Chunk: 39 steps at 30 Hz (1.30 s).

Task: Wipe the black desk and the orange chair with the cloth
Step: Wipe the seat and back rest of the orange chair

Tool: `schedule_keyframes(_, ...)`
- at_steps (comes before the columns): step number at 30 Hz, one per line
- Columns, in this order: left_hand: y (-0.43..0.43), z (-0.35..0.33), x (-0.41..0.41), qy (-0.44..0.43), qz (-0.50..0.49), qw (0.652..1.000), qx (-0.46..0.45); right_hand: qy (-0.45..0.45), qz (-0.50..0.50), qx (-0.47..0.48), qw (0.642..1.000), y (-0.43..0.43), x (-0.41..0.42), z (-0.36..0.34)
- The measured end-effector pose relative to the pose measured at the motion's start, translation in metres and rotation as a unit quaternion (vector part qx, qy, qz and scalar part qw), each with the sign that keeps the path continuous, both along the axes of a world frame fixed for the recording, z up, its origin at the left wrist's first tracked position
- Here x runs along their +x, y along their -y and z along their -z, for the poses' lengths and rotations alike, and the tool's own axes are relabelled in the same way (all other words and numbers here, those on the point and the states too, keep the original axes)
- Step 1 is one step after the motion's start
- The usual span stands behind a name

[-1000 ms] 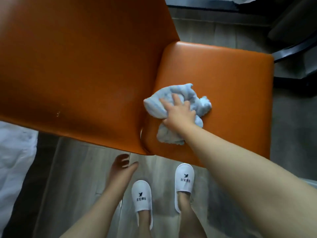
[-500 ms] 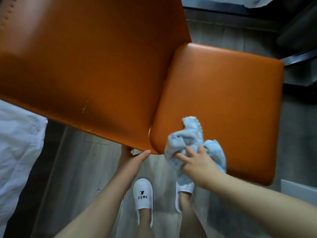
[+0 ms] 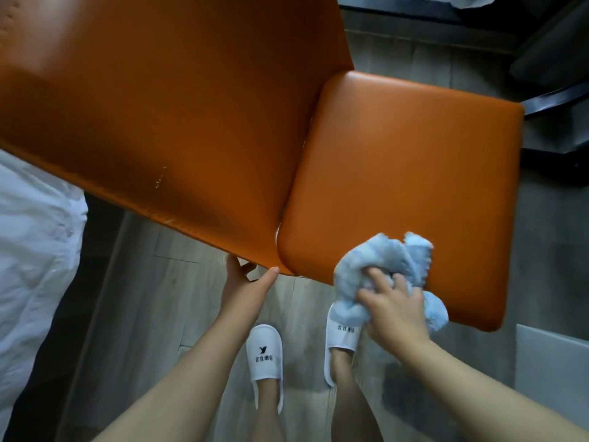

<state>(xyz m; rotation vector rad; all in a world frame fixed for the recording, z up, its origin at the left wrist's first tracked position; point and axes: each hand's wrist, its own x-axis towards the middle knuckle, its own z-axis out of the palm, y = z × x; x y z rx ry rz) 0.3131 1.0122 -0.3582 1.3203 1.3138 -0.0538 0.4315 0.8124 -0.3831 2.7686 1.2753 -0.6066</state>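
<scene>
Orange chair [image 3: 398, 173]: seen from above, seat pad to the right, broad backrest [image 3: 165, 116] filling the upper left; small pale scuffs near the backrest's lower edge.

Cloth [image 3: 387, 263]: pale blue, fluffy, bunched. Lies on the near edge of the seat, part of it hanging over that edge. It sits under and around the right hand [image 3: 396, 311], bulging out ahead of the fingers and to the hand's right.

Right hand: fingers curled into the cloth, gripping it from above and pressing it on the seat's front edge.

Left hand [image 3: 245, 287]: at the lower corner of the backrest, where backrest meets seat. Thumb extended and touching the edge; the fingers go under the backrest and are hidden, so its grip cannot be told.

White slippers [image 3: 264, 354]: a pair with dark printed marks, on the person's feet, on the grey wood-look floor [image 3: 134, 314] below the chair.

White bedding [image 3: 35, 256]: at the left edge.
</scene>
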Motion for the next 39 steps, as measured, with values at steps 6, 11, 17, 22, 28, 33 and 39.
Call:
schedule_keyframes(6, -0.003, -0.005, -0.008, -0.025, 0.027, 0.999, 0.011, -0.006, 0.048, 0.038, 0.998, -0.131, 0.017, -0.028)
schedule_keyframes(11, -0.009, -0.011, -0.009, -0.010, 0.032, 0.999, 0.024, 0.047, -0.062, -0.139, 0.987, -0.174, 0.013, -0.003)
schedule_keyframes(17, -0.018, -0.018, -0.004, -0.030, 0.043, 0.998, 0.029, 0.029, -0.166, -0.043, 0.985, -0.152, 0.016, -0.002)
schedule_keyframes(22, -0.022, -0.020, 0.002, -0.062, 0.063, 0.995, 0.038, -0.071, -0.319, 0.005, 0.945, -0.095, 0.032, -0.012)
schedule_keyframes(28, -0.016, -0.019, 0.008, -0.078, 0.021, 0.996, 0.042, 0.057, -0.074, 0.005, 0.996, -0.155, 0.047, -0.017)
schedule_keyframes(33, -0.015, -0.014, 0.013, -0.097, 0.000, 0.995, 0.025, 0.055, -0.150, -0.054, 0.986, -0.168, 0.027, 0.001)
schedule_keyframes(39, -0.015, -0.017, 0.015, -0.098, -0.011, 0.995, 0.022, -0.077, -0.237, -0.015, 0.968, -0.117, 0.039, -0.018)
